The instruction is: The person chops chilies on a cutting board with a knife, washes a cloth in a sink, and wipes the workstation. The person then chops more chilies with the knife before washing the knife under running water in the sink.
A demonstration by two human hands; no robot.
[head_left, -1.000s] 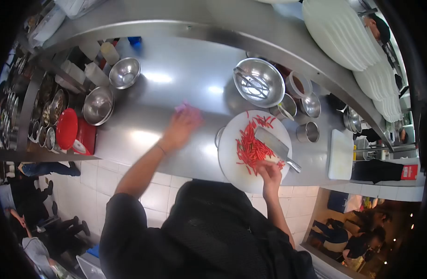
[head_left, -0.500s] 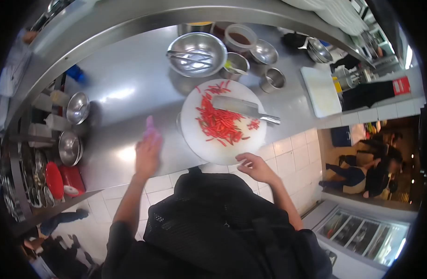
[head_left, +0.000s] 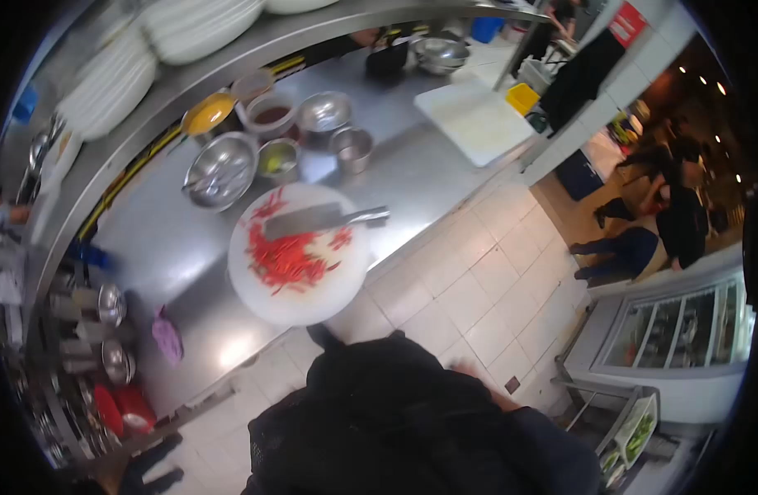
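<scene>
Of my right hand (head_left: 465,368), only a blurred part shows beyond the right edge of my dark clothing, over the tiled floor; I cannot make out its fingers. My left hand is out of sight. On the steel counter lies a purple cloth (head_left: 167,338), untouched, left of a round white cutting board (head_left: 267,307). Sliced red chillies (head_left: 284,262) are heaped on the board. A cleaver (head_left: 304,220) rests flat across the board's upper part, its handle pointing right past the rim.
Behind the board stand a steel bowl with tongs (head_left: 222,172), a pot of yellow contents (head_left: 210,114), a tub of brown sauce (head_left: 271,114) and several small steel containers. A rectangular white board (head_left: 475,121) lies farther right. Other people (head_left: 635,247) are beyond the doorway.
My left hand has left the purple cloth on the counter and gone from view. My right hand has drawn away from the round board toward my body. The view has turned right.
</scene>
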